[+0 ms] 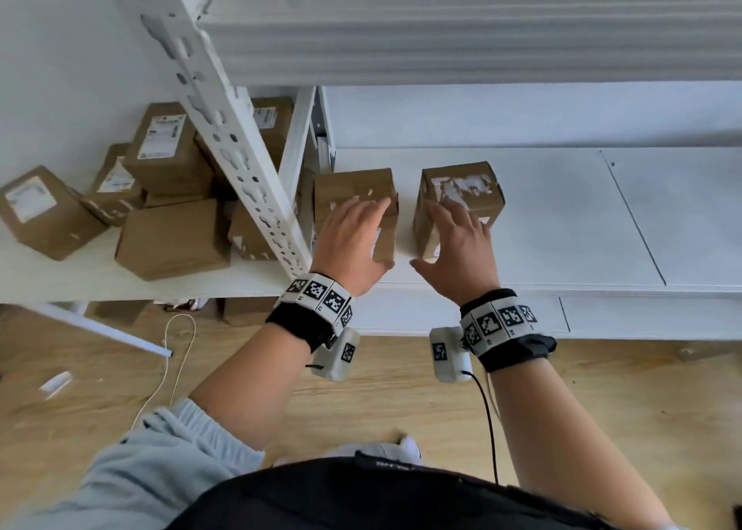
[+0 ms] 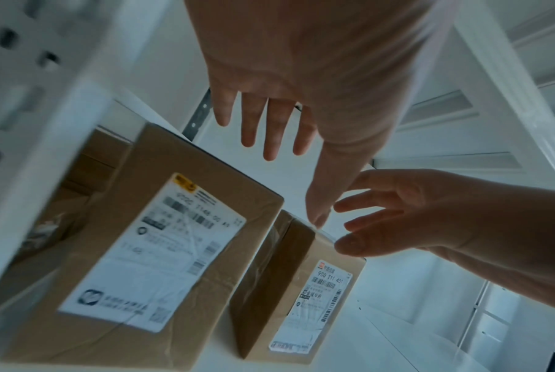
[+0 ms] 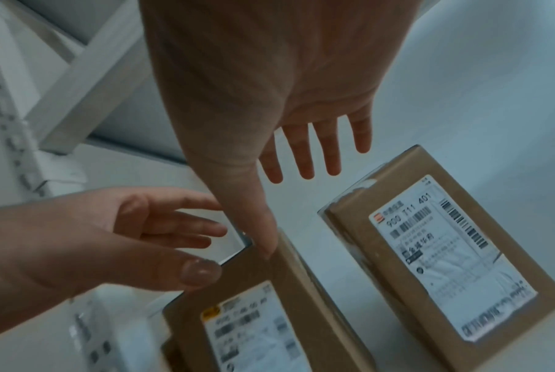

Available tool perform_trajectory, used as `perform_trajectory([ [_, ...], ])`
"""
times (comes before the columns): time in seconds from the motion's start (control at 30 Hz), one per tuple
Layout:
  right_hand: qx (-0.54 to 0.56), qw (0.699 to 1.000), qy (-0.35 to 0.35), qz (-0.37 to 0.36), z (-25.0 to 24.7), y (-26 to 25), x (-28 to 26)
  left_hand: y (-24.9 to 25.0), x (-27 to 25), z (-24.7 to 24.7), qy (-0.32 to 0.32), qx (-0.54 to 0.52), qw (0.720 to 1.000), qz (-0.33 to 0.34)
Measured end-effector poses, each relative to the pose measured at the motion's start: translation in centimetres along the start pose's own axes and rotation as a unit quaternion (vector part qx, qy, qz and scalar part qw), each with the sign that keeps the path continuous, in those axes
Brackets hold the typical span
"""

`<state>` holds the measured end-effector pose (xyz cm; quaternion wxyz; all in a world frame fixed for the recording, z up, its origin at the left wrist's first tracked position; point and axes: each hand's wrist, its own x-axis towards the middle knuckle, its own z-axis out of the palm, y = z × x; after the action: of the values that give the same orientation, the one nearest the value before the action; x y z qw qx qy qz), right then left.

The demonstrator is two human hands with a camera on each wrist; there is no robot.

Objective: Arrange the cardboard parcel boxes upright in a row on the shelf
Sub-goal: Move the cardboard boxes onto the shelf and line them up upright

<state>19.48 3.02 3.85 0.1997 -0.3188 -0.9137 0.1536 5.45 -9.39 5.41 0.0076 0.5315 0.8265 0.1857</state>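
Note:
Two brown cardboard parcel boxes stand upright side by side on the white shelf board (image 1: 562, 228). My left hand (image 1: 353, 236) hovers in front of the left box (image 1: 353, 188), fingers straight and spread, holding nothing. My right hand (image 1: 453, 240) is likewise spread in front of the right box (image 1: 461, 186). In the left wrist view the left hand (image 2: 269, 120) is above the left box (image 2: 161, 251), whose white label faces me. The right wrist view shows the right hand (image 3: 314, 148) above the labelled right box (image 3: 428, 251). I cannot tell whether either hand touches a box.
A perforated white upright post (image 1: 241, 148) separates this bay from the left one, where several more parcel boxes (image 1: 168, 232) lie piled in disorder. The shelf board stretches bare to the right of the two boxes. A white cable (image 1: 172, 353) lies on the wooden floor below.

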Motion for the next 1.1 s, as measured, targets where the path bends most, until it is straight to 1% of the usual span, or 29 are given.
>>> perform_trajectory([
  [0.17, -0.057, 0.998, -0.005, -0.022, 2.1, -5.3, -3.1, -4.1, -4.7, -1.5, 0.017, 0.007, 1.000, 0.004],
  [0.3, -0.085, 0.996, -0.003, -0.028, 4.7, -11.6, -4.8, -9.3, -8.7, -3.6, 0.010, -0.007, 1.000, -0.015],
  [0.47, -0.080, 0.996, -0.011, -0.036, 8.3, -20.9, -7.0, -16.6, -14.0, -6.7, 0.018, -0.044, 0.998, -0.038],
  [0.53, -0.077, 0.996, -0.019, -0.036, 9.8, -24.3, -7.5, -19.8, -15.7, -7.7, 0.010, -0.044, 0.998, -0.053],
  [0.63, -0.057, 0.997, -0.014, -0.041, 11.5, -28.8, -7.7, -24.3, -17.5, -9.2, 0.015, -0.037, 0.996, -0.078],
  [0.73, -0.064, 0.996, -0.025, -0.054, 12.8, -32.2, -7.1, -27.6, -18.5, -10.6, 0.024, -0.043, 0.993, -0.104],
  [0.83, -0.080, 0.993, -0.044, -0.070, 14.1, -34.4, -5.4, -30.5, -18.7, -11.6, 0.030, -0.050, 0.991, -0.124],
  [0.97, -0.088, 0.990, -0.080, -0.077, 16.6, -36.1, -2.1, -34.2, -18.0, -12.0, 0.020, -0.052, 0.985, -0.166],
  [1.1, -0.084, 0.987, -0.115, -0.078, 20.3, -36.6, 2.0, -38.5, -16.2, -11.1, 0.001, -0.044, 0.976, -0.215],
])
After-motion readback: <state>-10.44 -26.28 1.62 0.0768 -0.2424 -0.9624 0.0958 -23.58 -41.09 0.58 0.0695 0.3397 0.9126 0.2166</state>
